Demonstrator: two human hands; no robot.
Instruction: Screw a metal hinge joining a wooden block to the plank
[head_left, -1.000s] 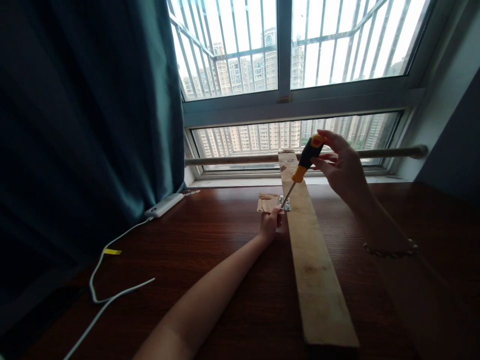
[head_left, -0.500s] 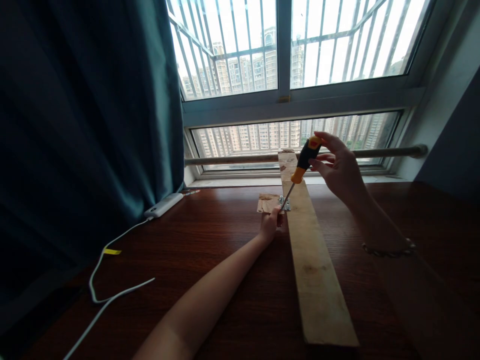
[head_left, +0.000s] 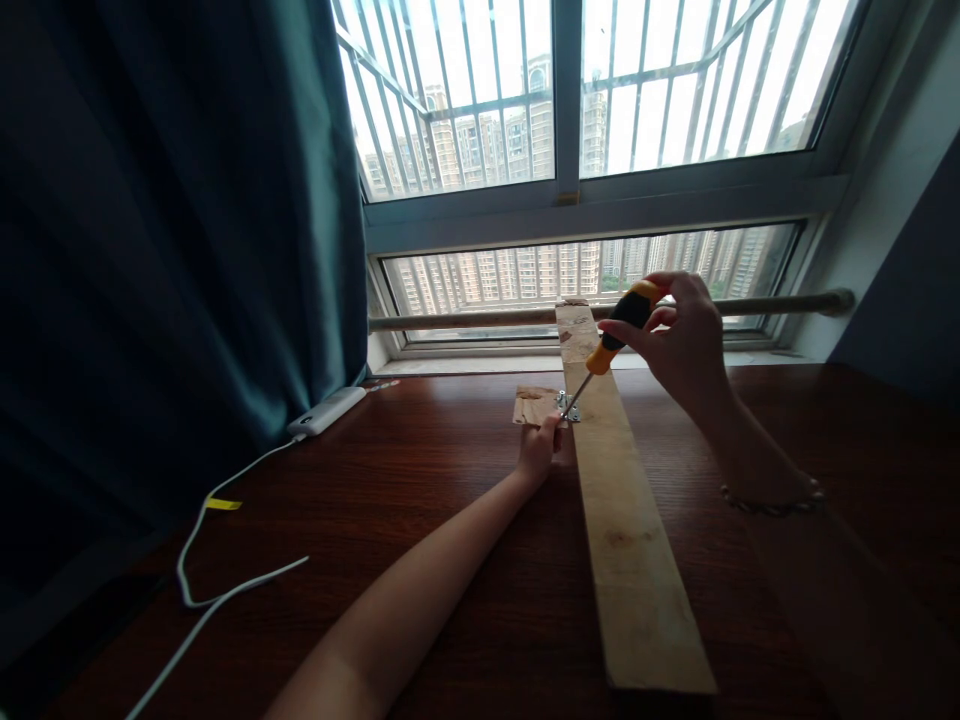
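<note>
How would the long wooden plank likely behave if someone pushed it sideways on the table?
The plank looks thick and straight, so probably stiff. It lies flat on the polished table, so it would likely slide or pivot, not roll or tip. The left hand beside the bracket may check that.

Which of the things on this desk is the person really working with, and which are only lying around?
In use: the screwdriver in the right hand; the metal bracket under its tip; the long wooden plank; the small wood piece by the left hand.

Lying about: the white power bank, its white cable, the curtain.
</note>
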